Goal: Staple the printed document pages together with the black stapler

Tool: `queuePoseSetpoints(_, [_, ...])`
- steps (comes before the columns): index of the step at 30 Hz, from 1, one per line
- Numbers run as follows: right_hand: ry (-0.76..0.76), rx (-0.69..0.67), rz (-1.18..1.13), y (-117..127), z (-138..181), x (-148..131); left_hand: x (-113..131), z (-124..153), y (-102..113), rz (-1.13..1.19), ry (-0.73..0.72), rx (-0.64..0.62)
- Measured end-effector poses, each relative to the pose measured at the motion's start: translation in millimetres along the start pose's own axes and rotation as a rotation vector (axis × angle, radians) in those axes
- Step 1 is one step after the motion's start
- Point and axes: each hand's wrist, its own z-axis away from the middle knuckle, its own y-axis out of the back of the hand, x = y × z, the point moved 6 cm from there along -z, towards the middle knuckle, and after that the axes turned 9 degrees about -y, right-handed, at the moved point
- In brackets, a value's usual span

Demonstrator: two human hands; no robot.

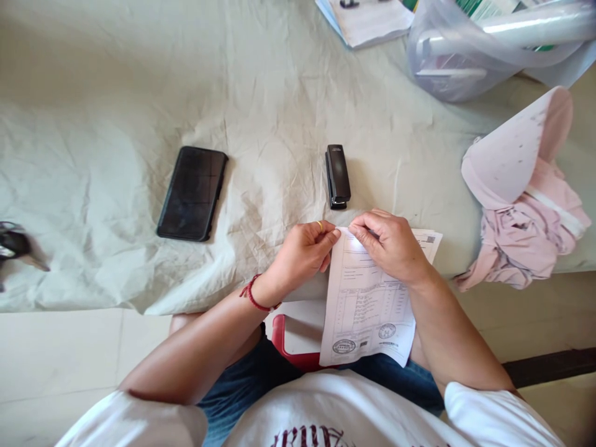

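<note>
Printed paper sheets (370, 310) with round stamps and a table of text hang down over the table's edge toward my lap. My left hand (310, 248), with a ring and a red cord bracelet on that arm, pinches their upper left corner. Gripping the top edge a little to the right is my right hand (388, 242), its fingers folded over the paper. Another sheet's corner shows behind that hand. Just beyond both hands, a black stapler (338, 177) lies on the cloth, touched by neither.
A black phone (193, 194) lies on the cloth-covered table (274, 112) at left, with a dark object (13, 242) farther left. On the right are a pink cap and cloth (521, 211). A plastic bag (447, 56) and papers (372, 22) sit at the back.
</note>
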Motion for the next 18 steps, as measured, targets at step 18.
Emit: queuePoseSetpoints(18, [0.02, -0.104, 0.01, -6, -12, 21, -1, -7, 24, -0.005, 0.003, 0.173])
